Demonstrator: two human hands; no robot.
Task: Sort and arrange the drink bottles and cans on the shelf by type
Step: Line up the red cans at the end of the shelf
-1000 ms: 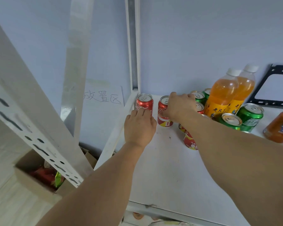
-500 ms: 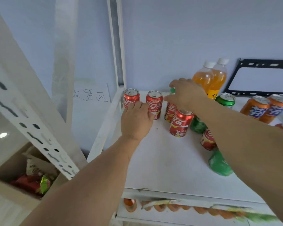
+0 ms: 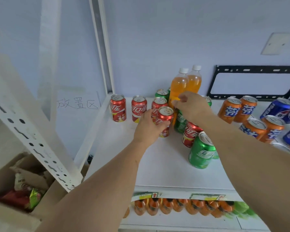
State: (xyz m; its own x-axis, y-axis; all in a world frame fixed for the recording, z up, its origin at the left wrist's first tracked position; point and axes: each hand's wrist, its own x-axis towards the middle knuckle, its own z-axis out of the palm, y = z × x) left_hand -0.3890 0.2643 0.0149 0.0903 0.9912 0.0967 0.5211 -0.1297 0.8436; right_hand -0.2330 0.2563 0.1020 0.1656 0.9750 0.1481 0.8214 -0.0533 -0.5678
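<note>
On the white shelf point(image 3: 166, 171), two red cola cans point(image 3: 118, 108) point(image 3: 139, 109) stand side by side at the back left. A third red can point(image 3: 159, 103) stands just to their right. My left hand point(image 3: 148, 129) grips a fourth red can point(image 3: 165, 116) in front of it. My right hand point(image 3: 192, 106) hovers with loosely curled fingers in front of two orange soda bottles point(image 3: 178, 84); I see nothing in it. Another red can point(image 3: 190, 133) and green cans point(image 3: 201, 150) point(image 3: 180, 123) stand under my right forearm.
Orange cans point(image 3: 229, 110) and blue cans point(image 3: 279, 109) crowd the shelf's right side. A black metal bracket point(image 3: 255, 71) leans on the wall. A white upright post point(image 3: 105, 51) bounds the shelf's left. Orange bottles point(image 3: 174, 208) fill the lower shelf; a cardboard box point(image 3: 13, 190) sits lower left.
My left hand has moved right from the back-left cans and now grips the fourth red can. My right hand has lifted off the cans towards the orange bottles. The view has shifted right.
</note>
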